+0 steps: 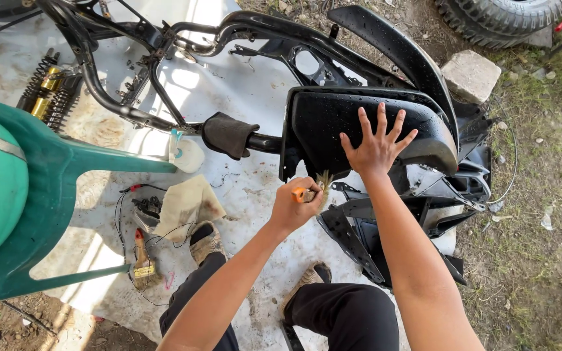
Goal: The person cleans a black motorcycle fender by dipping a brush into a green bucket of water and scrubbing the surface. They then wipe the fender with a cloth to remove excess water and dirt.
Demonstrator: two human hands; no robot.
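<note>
- Black plastic, wet with drops: a curved panel (pixel 333 127) stands on edge in the middle of the scene, and the right hand (pixel 377 146) lies flat on it with all fingers spread wide, holding nothing.
- The left hand (pixel 294 205) is closed in a fist around the orange handle of a small brush (pixel 313 190), just below the panel's lower edge; the pale bristles point up and touch or nearly touch that edge.
- More black panels (pixel 365 227) lie stacked on the ground just under and to the right of the brush.
- A black tube frame (pixel 164 71) lies on the far side, on a pale ground sheet (pixel 242 84); a dark glove-like cloth (pixel 229 135) hangs over one of its bars, left of the panel.
- A green plastic chair (pixel 40 195) lies tipped at the left edge.
- Two coil springs (pixel 47 88) with gold parts lie far left, beyond the chair.
- A dirty beige rag (pixel 187 205) lies on the sheet near the person's feet in worn sandals (pixel 206 240), with thin wires beside it.
- A grey stone block (pixel 469 75) sits far right on the grass, near a knobbly tyre (pixel 495 19).
</note>
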